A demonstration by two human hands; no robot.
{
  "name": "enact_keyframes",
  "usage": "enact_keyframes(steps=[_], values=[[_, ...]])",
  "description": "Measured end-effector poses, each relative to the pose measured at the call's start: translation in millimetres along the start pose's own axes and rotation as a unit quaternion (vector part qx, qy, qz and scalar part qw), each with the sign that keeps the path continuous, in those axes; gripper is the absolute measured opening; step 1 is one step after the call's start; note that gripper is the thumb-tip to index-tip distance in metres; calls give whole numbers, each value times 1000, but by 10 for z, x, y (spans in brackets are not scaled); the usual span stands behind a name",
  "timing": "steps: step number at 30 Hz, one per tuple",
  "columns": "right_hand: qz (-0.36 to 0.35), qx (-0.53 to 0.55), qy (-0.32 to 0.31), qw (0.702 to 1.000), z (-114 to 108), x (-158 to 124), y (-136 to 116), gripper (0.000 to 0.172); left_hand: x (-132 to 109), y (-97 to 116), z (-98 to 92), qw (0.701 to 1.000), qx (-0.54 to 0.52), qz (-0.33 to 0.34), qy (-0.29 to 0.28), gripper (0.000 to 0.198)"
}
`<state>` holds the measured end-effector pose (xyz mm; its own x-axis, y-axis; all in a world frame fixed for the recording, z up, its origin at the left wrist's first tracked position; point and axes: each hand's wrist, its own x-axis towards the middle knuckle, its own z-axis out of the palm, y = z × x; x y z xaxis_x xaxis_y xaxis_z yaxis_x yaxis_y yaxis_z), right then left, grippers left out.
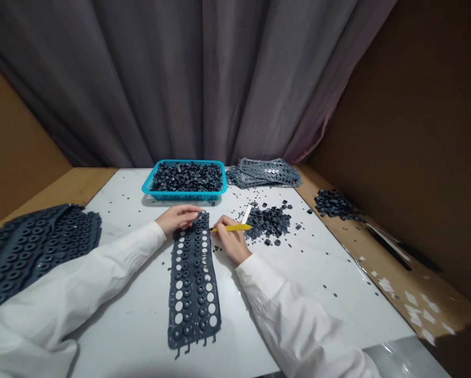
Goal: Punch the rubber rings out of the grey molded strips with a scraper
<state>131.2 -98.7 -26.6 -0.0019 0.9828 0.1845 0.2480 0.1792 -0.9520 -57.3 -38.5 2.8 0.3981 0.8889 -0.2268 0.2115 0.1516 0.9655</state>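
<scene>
Far L: stack of ringed sheets (42,247), dark, partly behind the L sleeve, well apart from both hands.

Next, L hand (178,218): at the far-L corner of the dark strip, fingers reaching across its far end, thumb side low. Grip looks narrow; can't tell if it pinches the strip, a loose pc or just presses.

Just beyond, the blue basket (184,196), full of small dark pcs, its near rim a bit past the L hand.

Dark strip (194,294): mid-surface, flat, btwn the hands. Long axis runs near–far, approx. straight out from the person, near end w/ small hooks toward the body. Inner rows carry rings; outer rows mostly show white holes. Surface (133,315) itself is white, w/ dark specks scattered about.

Key relation: yellow tool (235,228) lies approx. crosswise to that axis, tip pointing L at the strip's R edge, up near the far end. Can't tell if tip touches. So from the R grip the strip is directly L; the R hand is nearer its R row of holes, the L hand nearer the L row.

R hand (232,241): grip closed round the yellow tool, pen-style.

R of that: white pc (247,213), then loose pile (272,220) of dark bits, w/ perforated sheets (269,173) stacked behind. Far R: another dark pile (335,203).
</scene>
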Motion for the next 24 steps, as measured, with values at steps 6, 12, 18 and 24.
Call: enact_keyframes(steps=[6, 12, 18, 24], values=[[45, 92, 37, 994, 23, 58, 99, 13, -97, -48, 136, 975, -200, -90, -25, 30], [103, 179, 43, 978, 28, 91, 60, 12, -108, -17, 180, 961, -246, -127, -10, 16], [106, 190, 39, 975, 20, 84, 19, 11, -53, 16, 184, 946, -261, -188, 23, 28], [80, 156, 36, 984, 30, 89, 33, 18, 7, 46, 153, 935, -259, -232, 65, 24]])
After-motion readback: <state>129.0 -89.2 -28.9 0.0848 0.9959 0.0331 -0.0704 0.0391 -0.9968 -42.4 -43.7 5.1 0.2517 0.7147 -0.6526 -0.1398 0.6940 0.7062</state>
